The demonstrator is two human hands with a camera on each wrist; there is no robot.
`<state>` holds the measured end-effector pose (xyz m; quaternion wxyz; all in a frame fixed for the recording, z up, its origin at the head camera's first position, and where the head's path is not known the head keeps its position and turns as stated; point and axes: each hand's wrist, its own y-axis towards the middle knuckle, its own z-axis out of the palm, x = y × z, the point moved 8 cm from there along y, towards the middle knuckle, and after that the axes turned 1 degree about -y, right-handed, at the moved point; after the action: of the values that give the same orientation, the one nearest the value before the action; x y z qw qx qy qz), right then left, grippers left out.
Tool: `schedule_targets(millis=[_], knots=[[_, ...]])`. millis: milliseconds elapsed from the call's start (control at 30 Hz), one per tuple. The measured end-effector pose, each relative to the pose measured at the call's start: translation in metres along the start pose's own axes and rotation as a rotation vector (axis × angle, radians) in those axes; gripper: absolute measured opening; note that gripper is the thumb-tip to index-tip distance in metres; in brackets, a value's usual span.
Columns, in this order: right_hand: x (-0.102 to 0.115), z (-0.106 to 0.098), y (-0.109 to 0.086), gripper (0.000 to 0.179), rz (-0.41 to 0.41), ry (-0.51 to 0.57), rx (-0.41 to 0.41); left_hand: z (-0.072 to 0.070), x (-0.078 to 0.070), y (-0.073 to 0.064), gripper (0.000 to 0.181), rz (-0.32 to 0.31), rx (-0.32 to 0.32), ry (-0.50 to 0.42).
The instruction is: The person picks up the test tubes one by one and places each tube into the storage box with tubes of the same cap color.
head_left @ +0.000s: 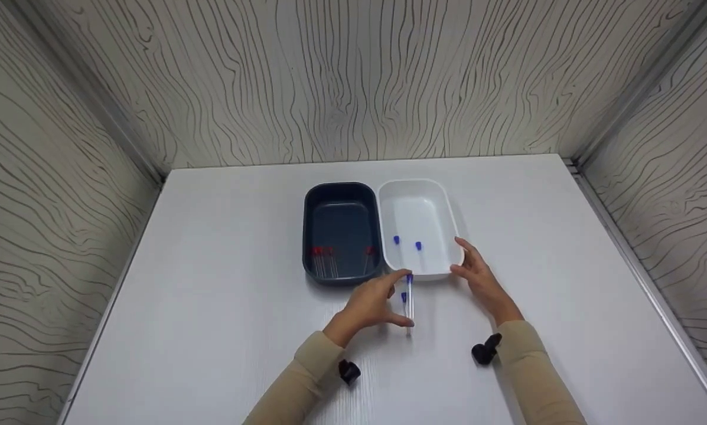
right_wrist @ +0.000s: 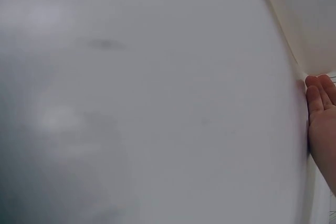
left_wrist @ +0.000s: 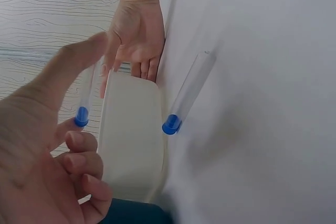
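My left hand (head_left: 368,302) pinches a clear test tube (head_left: 411,304) with a blue cap between thumb and index finger, just in front of the white tray (head_left: 421,275). In the left wrist view, the held test tube (left_wrist: 86,90) has its capped end at the index finger, while the other fingers curl loosely. A second blue-capped test tube (left_wrist: 191,85) lies on the table below that hand. My right hand (head_left: 483,280) holds the white tray's near right corner, thumb on the front side and fingers along the right side. Two blue-capped test tubes (head_left: 419,246) lie inside this tray.
Left of the white tray, side by side with it, stands a dark blue tray (head_left: 342,282) holding several red-capped test tubes (head_left: 318,251). Both rest on a white table (head_left: 229,248). Wood-patterned panels (head_left: 353,82) enclose the back and sides.
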<state>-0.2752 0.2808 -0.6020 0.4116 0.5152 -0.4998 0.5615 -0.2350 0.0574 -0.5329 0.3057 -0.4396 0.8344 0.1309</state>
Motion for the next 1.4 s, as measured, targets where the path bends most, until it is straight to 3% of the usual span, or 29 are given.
schedule_targets(millis=[400, 833, 1100, 1400], knots=[[0.001, -0.003, 0.000, 0.068, 0.019, -0.068, -0.024, -0.018, -0.004, 0.016, 0.095, -0.007, -0.046, -0.025], [0.001, -0.002, 0.001, 0.068, 0.018, -0.011, -0.003, -0.035, -0.010, 0.035, 0.092, 0.010, -0.107, 0.015], [-0.001, -0.002, 0.001, 0.068, 0.024, -0.029, -0.014, -0.035, -0.007, 0.049, 0.092, -0.040, -0.091, 0.013], [-0.002, -0.002, 0.000, 0.069, 0.026, -0.023, -0.015, -0.036, -0.006, 0.061, 0.094, -0.094, -0.079, -0.049]])
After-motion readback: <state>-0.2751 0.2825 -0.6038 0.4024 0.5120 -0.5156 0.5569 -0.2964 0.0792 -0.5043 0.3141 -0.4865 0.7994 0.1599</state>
